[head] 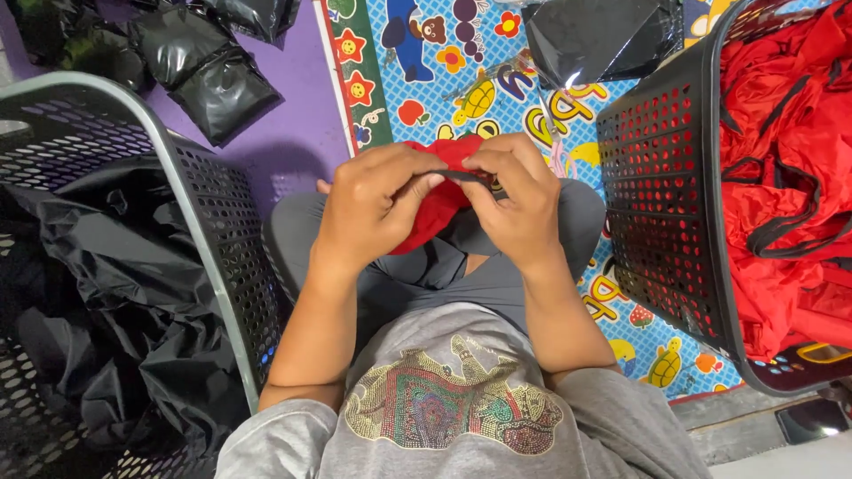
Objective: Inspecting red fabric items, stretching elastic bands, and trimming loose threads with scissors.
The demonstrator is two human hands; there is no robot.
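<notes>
— What's in the hands?

— A red cloth (441, 200), bunched over the lap. The left hand (368, 208) and right hand (515, 208) both pinch a black strap (466, 176) along its top edge, fingertips nearly meeting.

— And the cloth itself?

— Mostly below and between the palms (half hidden). A basket (661, 222) of red cloth stands to the right, a bin (213, 231) of black bags to the left.
</notes>
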